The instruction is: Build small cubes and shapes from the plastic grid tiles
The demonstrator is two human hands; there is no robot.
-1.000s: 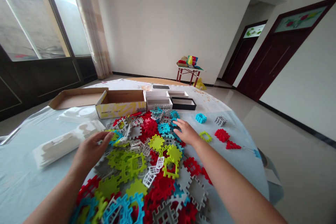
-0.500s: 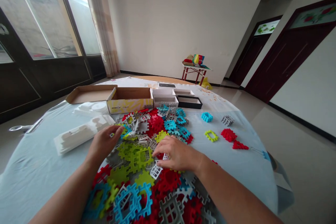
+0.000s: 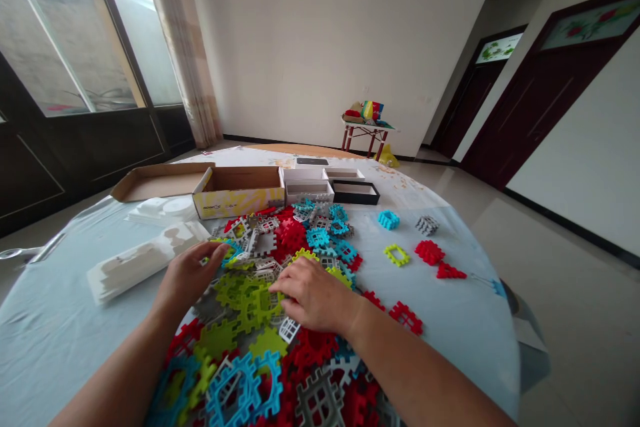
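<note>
A: First entry, and lying where?
B: Lime-green frame piece [image 3: 256,305], toothed edges; set among like pieces in the mixed heap [image 3: 320,347]. Outline close to square, so no long axis to make out.

A: Nearer hand?
B: Right hand [image 3: 315,293], palm down, just right of the frame piece. From the fingers to the piece: leftward, slightly toward the person. Tips at the right edge; touching or just above, cannot tell.

A: State of those fingers?
B: Loosely curled, thumb a little parted from forefinger. Nothing seen in hold; undersides hidden, so cannot tell for certain.

A: Other hand?
B: Left hand [image 3: 187,277], left of the frame piece and farther from the person. Fingers bent toward thumb, beside a blue toothed piece [image 3: 233,250]; gripping or merely resting, cannot tell.

A: Outward from there?
B: White lattice piece [image 3: 289,329], right of the frame piece and nearer the person, just below the right thumb. White moulded tray [image 3: 135,267], to its left. Printed cardboard box [image 3: 240,203], open, well beyond. Black tray [image 3: 357,197], beyond and right. Under all, cloth-covered bench [image 3: 465,340].
</note>
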